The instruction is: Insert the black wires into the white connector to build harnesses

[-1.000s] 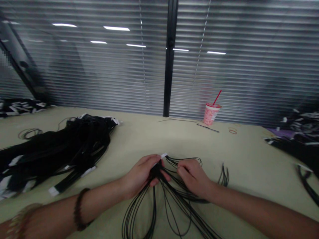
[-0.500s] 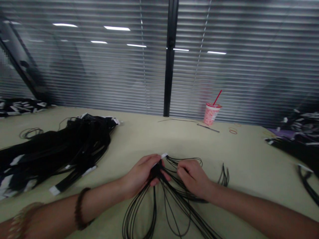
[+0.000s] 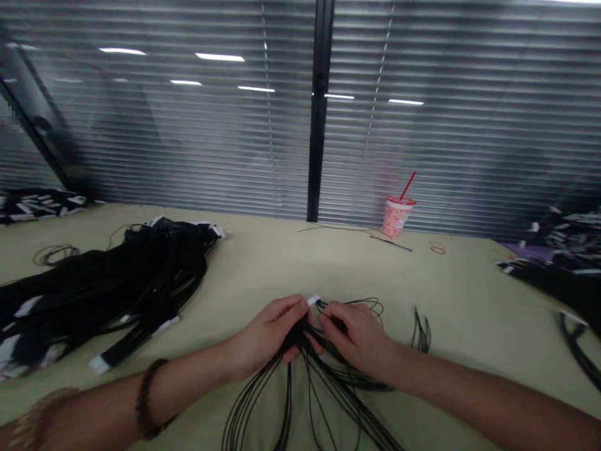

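My left hand (image 3: 277, 326) is closed around a bundle of thin black wires (image 3: 328, 369), its thumb uppermost. A small white connector (image 3: 313, 300) pokes out beyond the thumb tip, with several wires running from it to the right. Fingers curled, my right hand (image 3: 357, 332) pinches at the wires just right of the connector; its fingertips partly hide what they grip. From below the left hand, loose wires fan out in loops toward the lower edge of the view.
A big heap of black cables with white ends (image 3: 141, 269) lies on the table (image 3: 263, 257) at left. More cables (image 3: 558, 282) lie at right. Toward the back stand a pink cup with a red straw (image 3: 398, 216), a thin dark pen-like rod (image 3: 392, 243) and rubber bands (image 3: 437, 248).
My right hand has shifted left, closer to the connector and my left hand. The white connector now sticks out further from the left thumb.
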The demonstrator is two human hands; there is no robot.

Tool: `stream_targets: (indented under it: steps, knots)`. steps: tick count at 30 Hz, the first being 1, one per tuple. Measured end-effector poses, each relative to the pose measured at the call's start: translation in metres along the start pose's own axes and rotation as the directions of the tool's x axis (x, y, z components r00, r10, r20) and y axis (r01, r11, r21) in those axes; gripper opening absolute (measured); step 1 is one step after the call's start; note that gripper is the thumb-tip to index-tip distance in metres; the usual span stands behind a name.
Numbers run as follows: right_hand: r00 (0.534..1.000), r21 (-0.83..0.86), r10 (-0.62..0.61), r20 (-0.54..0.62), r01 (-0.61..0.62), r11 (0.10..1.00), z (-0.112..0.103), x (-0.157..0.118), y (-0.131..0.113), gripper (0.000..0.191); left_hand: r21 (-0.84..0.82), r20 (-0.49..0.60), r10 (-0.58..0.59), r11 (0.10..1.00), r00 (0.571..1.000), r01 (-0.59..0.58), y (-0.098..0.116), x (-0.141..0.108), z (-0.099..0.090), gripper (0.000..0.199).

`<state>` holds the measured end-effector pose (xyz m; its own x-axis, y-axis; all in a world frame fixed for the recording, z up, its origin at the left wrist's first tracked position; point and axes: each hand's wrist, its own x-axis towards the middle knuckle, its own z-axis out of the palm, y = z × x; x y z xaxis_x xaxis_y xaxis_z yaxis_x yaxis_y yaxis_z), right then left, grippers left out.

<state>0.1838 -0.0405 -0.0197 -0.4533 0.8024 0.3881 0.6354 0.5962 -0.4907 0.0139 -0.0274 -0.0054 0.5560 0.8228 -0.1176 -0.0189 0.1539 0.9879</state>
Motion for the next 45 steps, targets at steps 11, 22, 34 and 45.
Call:
stream_targets:
  steps: [11,22,34,45]
  knots:
    - [0.998,0.027,0.015,-0.059,-0.014,1.0,0.006,-0.001,-0.005,0.018,0.131,0.075,-0.078,0.989,0.994,0.068,0.004,-0.002,-0.003,0.037]
    - [0.971,0.337,0.074,0.225,-0.149,0.93,-0.024,0.022,0.061,0.022,-0.001,-0.037,-0.028,1.0,0.999,0.028,-0.001,0.003,-0.003,0.032]
    - [0.953,0.295,0.296,-0.066,-0.265,0.918,-0.036,0.027,0.103,0.036,-0.258,-0.051,-0.196,0.95,0.979,0.176,0.01,0.003,-0.011,0.031]
    - [0.929,0.073,-0.097,-0.358,0.131,0.989,-0.037,0.005,0.007,0.027,-0.288,-0.077,-0.12,0.953,0.99,0.093,0.004,0.004,-0.012,0.033]
